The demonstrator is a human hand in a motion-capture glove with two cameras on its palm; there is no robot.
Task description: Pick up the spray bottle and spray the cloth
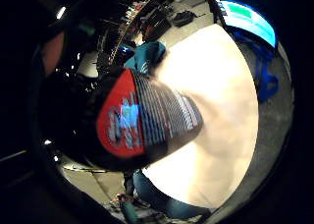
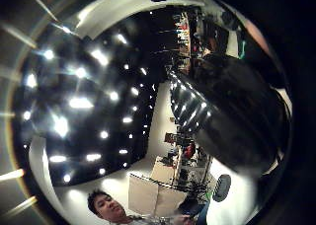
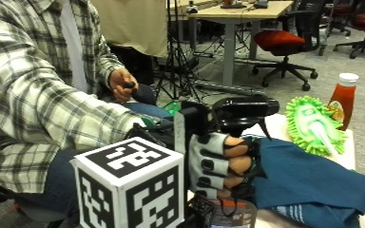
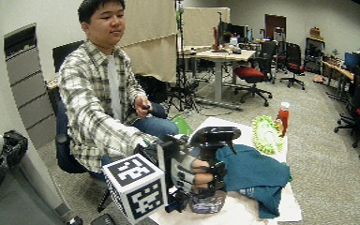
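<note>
While the person sits at the left of the table (image 3: 350,142), the spray bottle (image 3: 230,211) is gripped by the gloved right hand (image 3: 224,164) at the near edge, its fingers (image 3: 236,153) curled around the neck below the black spray head (image 3: 245,109), which faces right. Just right of the bottle, the crumpled blue cloth (image 3: 312,183) is seen lying on the table, touching the hand. Farther right, a green duster (image 3: 315,126) is laid beside a red sauce bottle (image 3: 342,102) standing upright at the far edge.
</note>
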